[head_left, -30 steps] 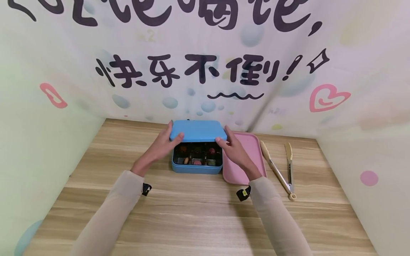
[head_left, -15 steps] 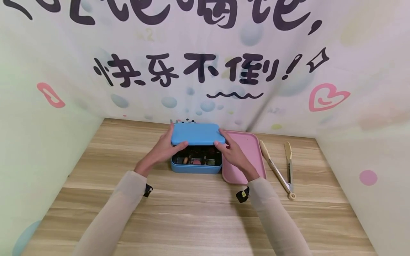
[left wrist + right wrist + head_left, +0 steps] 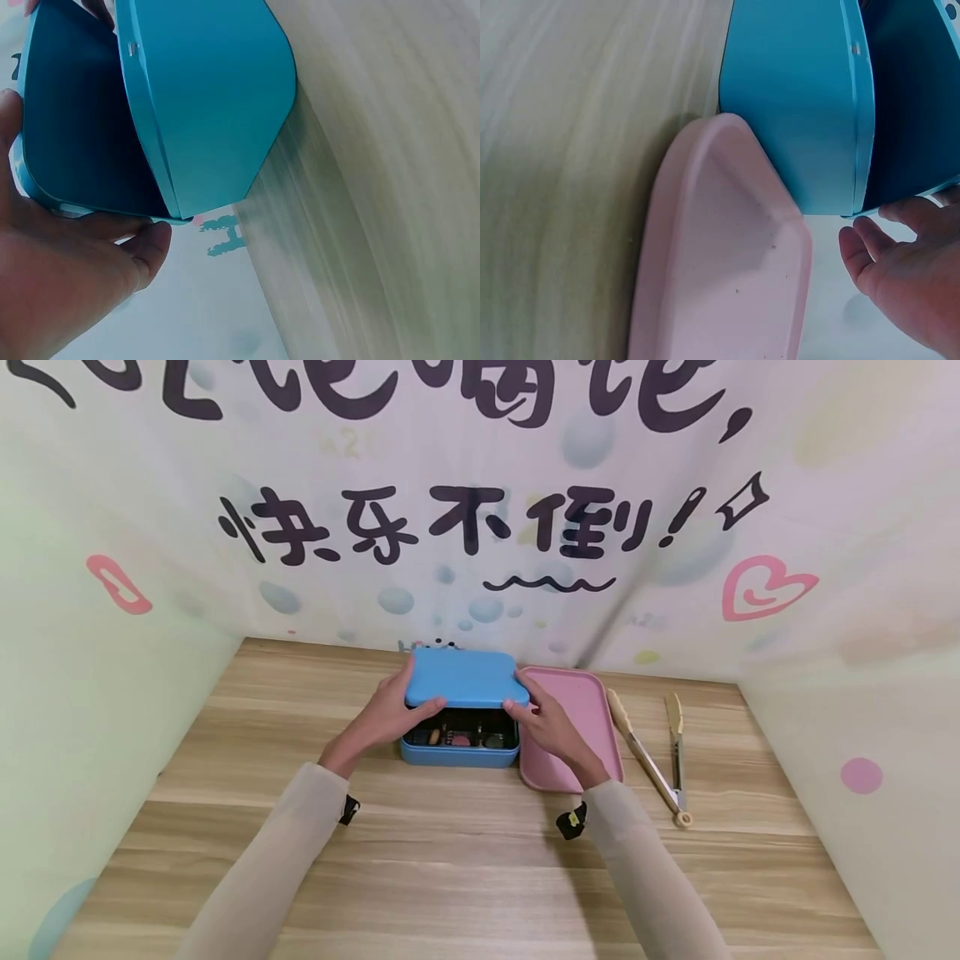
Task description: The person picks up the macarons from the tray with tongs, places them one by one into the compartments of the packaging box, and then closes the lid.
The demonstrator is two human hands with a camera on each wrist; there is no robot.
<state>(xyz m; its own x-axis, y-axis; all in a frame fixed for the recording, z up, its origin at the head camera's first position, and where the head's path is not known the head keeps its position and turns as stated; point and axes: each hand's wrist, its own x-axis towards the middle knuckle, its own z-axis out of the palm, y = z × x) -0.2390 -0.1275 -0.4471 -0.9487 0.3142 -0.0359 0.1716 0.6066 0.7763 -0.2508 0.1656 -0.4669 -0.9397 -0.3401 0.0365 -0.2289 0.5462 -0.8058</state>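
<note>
A blue lid point(image 3: 467, 677) tilts over the blue rectangular tin point(image 3: 459, 757), its back edge low at the rim and its front edge raised. My left hand point(image 3: 388, 706) grips the lid's left end, thumb along the front edge. At the other end my right hand point(image 3: 551, 722) holds it the same way. Through the front gap show small pieces in divided compartments, among them a pink piece point(image 3: 460, 741) and a tan oval one point(image 3: 434, 737). Both wrist views show the lid's dark inner side point(image 3: 75, 112) angled off the tin's wall point(image 3: 795, 97).
A pink tray point(image 3: 577, 693) lies against the tin's right side, partly under my right forearm. Farther right, tongs point(image 3: 656, 768) with beige tips lie spread on the wooden table point(image 3: 450, 877). A printed cloth wall point(image 3: 337, 602) rises right behind the tin.
The lid has come down and towards me, narrowing the gap over the tin's front and hiding more of the pieces. Both hands have moved along with it.
</note>
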